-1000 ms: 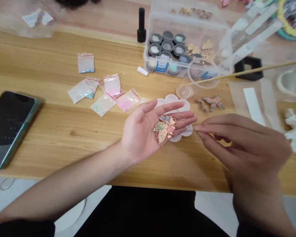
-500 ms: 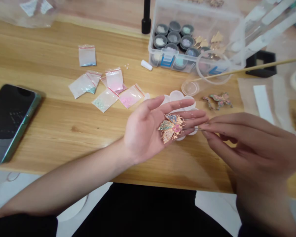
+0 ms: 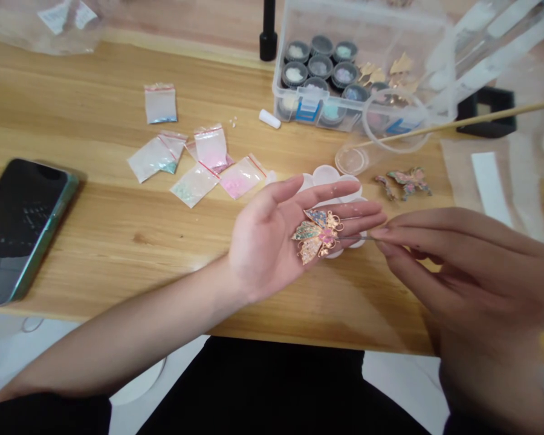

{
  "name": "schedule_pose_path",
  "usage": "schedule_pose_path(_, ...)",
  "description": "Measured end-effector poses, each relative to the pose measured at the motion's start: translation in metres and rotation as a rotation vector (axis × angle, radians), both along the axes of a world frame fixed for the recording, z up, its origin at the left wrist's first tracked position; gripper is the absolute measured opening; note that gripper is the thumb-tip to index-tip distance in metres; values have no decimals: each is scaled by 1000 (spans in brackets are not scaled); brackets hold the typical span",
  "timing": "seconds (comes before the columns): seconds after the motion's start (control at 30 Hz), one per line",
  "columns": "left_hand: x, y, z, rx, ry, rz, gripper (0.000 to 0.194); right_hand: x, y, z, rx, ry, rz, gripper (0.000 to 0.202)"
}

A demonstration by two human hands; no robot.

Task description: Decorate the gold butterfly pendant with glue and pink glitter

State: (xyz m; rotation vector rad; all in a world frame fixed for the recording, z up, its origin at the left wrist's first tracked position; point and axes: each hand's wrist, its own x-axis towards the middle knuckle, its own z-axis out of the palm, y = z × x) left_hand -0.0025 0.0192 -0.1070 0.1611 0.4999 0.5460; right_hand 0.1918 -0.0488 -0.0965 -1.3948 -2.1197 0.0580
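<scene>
My left hand (image 3: pixel 265 244) lies palm up with its fingers stretched out. On the palm and fingers rests a gold-coloured butterfly ornament (image 3: pixel 316 234) with blue, green, whitish and pink glittery fillings. Small pale specks cling to the fingers. My right hand (image 3: pixel 462 272) is closed in a pinch around a thin metal rod (image 3: pixel 356 238), whose far end meets the ornament's pink centre. Whether that rod is a separate tool or belongs to the ornament, I cannot tell. Behind the left fingers, a white petal-shaped palette (image 3: pixel 325 176) is partly hidden.
Several small zip bags (image 3: pixel 242 176) of coloured bits lie left of the hands, with a phone (image 3: pixel 20 229) farther left. A clear plastic box (image 3: pixel 367 115) holds small pots and gold-coloured pieces. A wooden stick (image 3: pixel 489 116) crosses a clear cup (image 3: pixel 351 160). Another butterfly ornament (image 3: pixel 410 181) lies nearby.
The rod's end now sits at the ornament's pink centre, and my right hand has shifted very slightly. The left hand keeps its pose; the whole view has moved a little.
</scene>
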Motion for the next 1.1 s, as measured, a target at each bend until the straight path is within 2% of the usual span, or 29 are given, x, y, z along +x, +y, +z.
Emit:
schedule_pose_path(0.13,0,1,-1,6,-12,-8,58,0,1,-2,50,40,8,28)
schedule_pose_path(0.9,1,1,0,-27,9,12,59,-1,2,-2,47,4,29,26)
schedule_pose_path(1.1,-1,1,0,-13,24,32,57,4,2,5,106,28,-117,22)
